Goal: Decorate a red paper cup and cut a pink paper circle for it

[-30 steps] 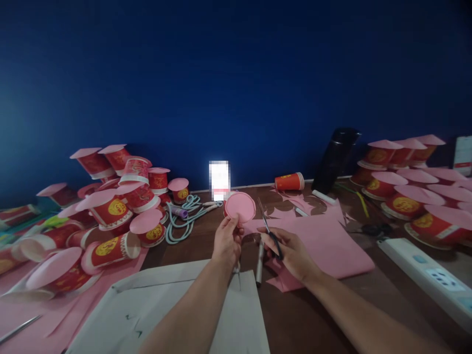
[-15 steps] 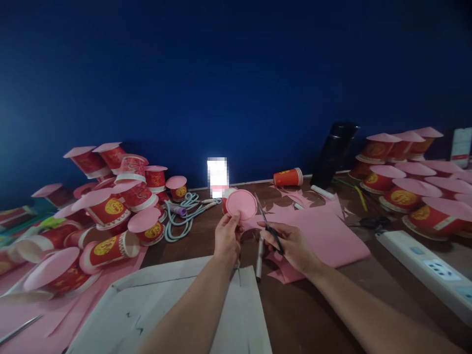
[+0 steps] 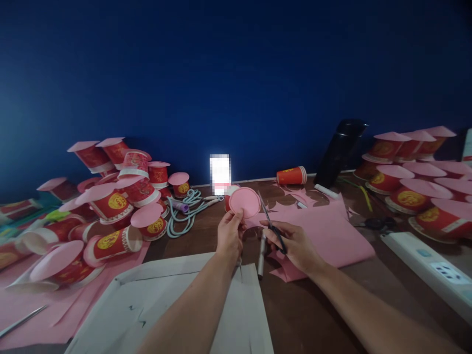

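Between the thumb and fingers of my left hand (image 3: 230, 235) is a round pink paper disc (image 3: 245, 202), its flat face turned toward me. Part of a paper cup shows behind its left edge. My right hand (image 3: 289, 243) is closed around the dark handles of scissors (image 3: 271, 223). Their blades point up and to the left, close to the disc's right edge. Below and beside the right hand spreads a large sheet of pink paper (image 3: 332, 236) with jagged cut edges. A marker pen (image 3: 261, 258) lies on the table between my wrists.
Red cups topped with pink discs (image 3: 114, 206) are heaped at left; more cups (image 3: 413, 196) stand at right. A power strip (image 3: 427, 270), black bottle (image 3: 339, 152), stacked cups (image 3: 291, 175), pale blue cable (image 3: 184, 216), lit screen (image 3: 220, 172) and white board (image 3: 155, 300) lie around.
The whole scene has shifted slightly to the right in view. Both hands keep their grips, and the scissors stay beside the disc's right edge.
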